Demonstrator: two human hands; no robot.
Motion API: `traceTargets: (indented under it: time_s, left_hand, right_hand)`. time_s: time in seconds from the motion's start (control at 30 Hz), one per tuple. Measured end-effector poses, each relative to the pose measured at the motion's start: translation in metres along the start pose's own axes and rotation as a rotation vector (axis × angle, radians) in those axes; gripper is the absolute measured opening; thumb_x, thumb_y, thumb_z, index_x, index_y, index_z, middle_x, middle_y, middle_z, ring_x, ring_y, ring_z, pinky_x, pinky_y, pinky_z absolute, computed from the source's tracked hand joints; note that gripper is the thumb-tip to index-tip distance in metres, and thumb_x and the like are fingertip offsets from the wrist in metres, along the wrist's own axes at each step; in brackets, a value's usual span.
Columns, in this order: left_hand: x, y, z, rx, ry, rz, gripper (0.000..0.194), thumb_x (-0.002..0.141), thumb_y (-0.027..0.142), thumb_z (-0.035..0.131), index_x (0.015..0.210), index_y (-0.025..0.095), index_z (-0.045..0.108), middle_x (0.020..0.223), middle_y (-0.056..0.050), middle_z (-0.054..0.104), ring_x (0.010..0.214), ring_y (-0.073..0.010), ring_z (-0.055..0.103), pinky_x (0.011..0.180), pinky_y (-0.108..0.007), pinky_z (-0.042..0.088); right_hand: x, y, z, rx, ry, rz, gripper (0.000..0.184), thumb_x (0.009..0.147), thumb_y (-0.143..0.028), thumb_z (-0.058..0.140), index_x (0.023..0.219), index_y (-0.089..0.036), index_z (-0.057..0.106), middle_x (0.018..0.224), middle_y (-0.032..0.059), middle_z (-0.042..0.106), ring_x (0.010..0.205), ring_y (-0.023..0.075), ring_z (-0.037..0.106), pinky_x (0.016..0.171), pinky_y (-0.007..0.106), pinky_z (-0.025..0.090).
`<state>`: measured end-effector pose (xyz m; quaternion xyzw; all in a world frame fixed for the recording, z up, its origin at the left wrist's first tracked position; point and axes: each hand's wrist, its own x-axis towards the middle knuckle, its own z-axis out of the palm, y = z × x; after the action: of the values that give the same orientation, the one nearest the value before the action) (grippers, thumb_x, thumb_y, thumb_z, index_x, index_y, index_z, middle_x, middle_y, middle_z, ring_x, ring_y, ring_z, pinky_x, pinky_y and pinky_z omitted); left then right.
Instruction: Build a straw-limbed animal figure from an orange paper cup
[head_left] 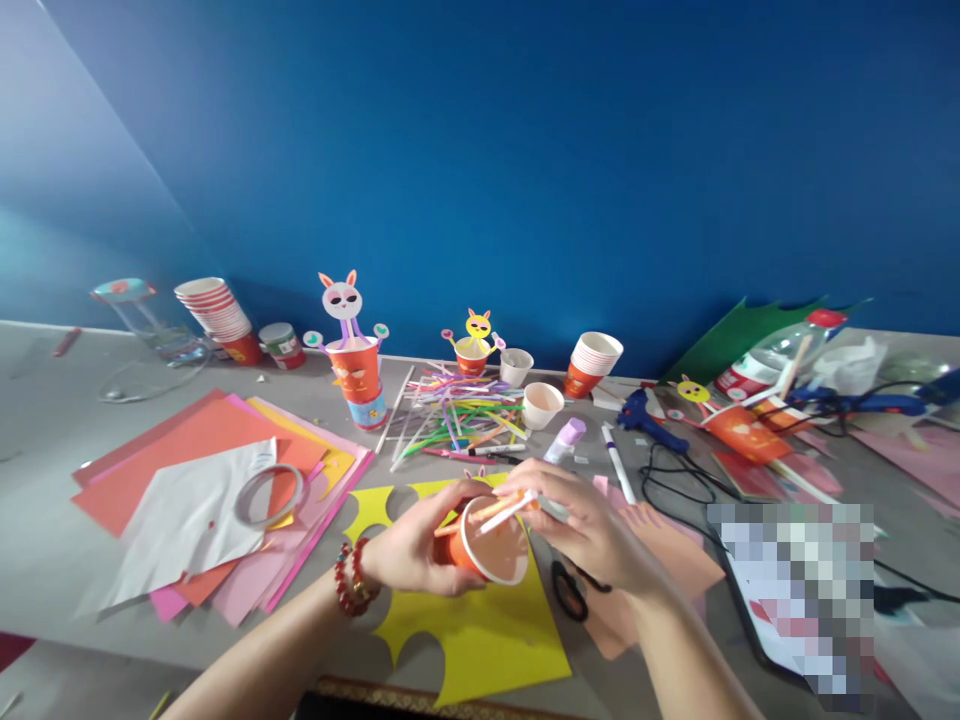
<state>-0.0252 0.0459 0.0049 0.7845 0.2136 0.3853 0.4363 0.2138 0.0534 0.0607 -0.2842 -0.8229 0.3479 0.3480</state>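
Observation:
My left hand (pixel 409 548) is wrapped round an orange paper cup (pixel 495 552), tilted so that its open mouth faces me. Across the cup's rim lie an orange and a white strip (pixel 504 514) that look like pipe cleaners. The fingers of my right hand (pixel 574 515) are closed on their outer ends at the upper right of the cup. Beneath both hands is a yellow paper sheet (pixel 480 640) with rounded pieces cut from its edges. Black-handled scissors (pixel 568 592) lie under my right wrist, partly hidden.
Coloured papers (pixel 225 440) with a tape roll (pixel 270 495) lie at left. Behind are a pipe-cleaner pile (pixel 457 410), a rabbit-faced cup figure (pixel 352 365) and stacked cups (pixel 592 360). At right are a glue gun (pixel 651 422), its cable and a blurred-out tablet-like object (pixel 795 600).

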Motion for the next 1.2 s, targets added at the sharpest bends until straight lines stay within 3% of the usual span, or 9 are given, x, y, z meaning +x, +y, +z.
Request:
traceTargets:
  time_s: [0.33,0.6,0.77,0.97,1.07,1.2]
  left_hand:
    - [0.001,-0.001,-0.002,-0.144,0.019,-0.033,0.07,0.073,0.032,0.08,0.134,0.018,0.049,0.125,-0.017,0.06,0.113,-0.0321,0.061,0.098,-0.043,0.048]
    - [0.0,-0.004,0.002,-0.334,0.004,-0.056,0.066,0.072,0.029,0.081,0.132,0.018,0.053,0.125,-0.016,0.06,0.113,-0.0325,0.06,0.097,-0.045,0.048]
    - [-0.004,-0.01,0.004,-0.451,0.018,-0.097,0.066,0.074,0.032,0.08,0.133,0.02,0.055,0.131,-0.015,0.059,0.12,-0.0349,0.057,0.101,-0.048,0.045]
    - [-0.003,-0.01,0.002,-0.435,0.072,-0.116,0.065,0.077,0.044,0.076,0.133,0.016,0.058,0.132,-0.016,0.06,0.118,-0.0354,0.057,0.101,-0.046,0.045]
    - [-0.003,-0.009,0.005,-0.474,0.091,-0.186,0.061,0.077,0.049,0.074,0.126,0.014,0.062,0.127,-0.015,0.063,0.113,-0.033,0.059,0.096,-0.041,0.048]
    - [-0.005,-0.012,0.01,-0.656,0.117,-0.258,0.057,0.078,0.048,0.074,0.123,0.014,0.062,0.11,-0.012,0.07,0.095,-0.0259,0.066,0.082,-0.034,0.052]
  right_hand:
    - [0.002,-0.001,-0.005,-0.109,-0.067,-0.162,0.025,0.102,-0.021,0.047,0.117,-0.023,0.067,0.109,0.0088,0.073,0.106,0.0196,0.066,0.092,0.03,0.051]
    - [-0.001,-0.001,-0.005,-0.164,-0.087,-0.156,0.027,0.099,-0.02,0.051,0.119,-0.023,0.068,0.112,0.0085,0.074,0.107,0.0208,0.067,0.094,0.031,0.052]
    - [-0.002,0.004,0.003,-0.182,-0.039,-0.093,0.029,0.094,-0.016,0.055,0.117,-0.027,0.069,0.11,0.0073,0.073,0.11,0.0238,0.064,0.095,0.035,0.051]
    - [-0.002,0.004,0.006,-0.094,-0.045,0.051,0.01,0.094,-0.024,0.06,0.099,-0.021,0.068,0.09,0.0053,0.067,0.081,0.0188,0.06,0.074,0.028,0.05]
    - [-0.001,0.004,0.006,0.048,-0.077,0.134,0.009,0.096,-0.028,0.06,0.096,-0.021,0.066,0.091,0.0029,0.066,0.08,0.0164,0.059,0.075,0.026,0.049]
    - [-0.001,0.008,0.008,0.333,-0.118,0.24,0.017,0.096,-0.033,0.061,0.106,-0.021,0.066,0.097,0.0032,0.065,0.087,0.0164,0.061,0.078,0.026,0.05]
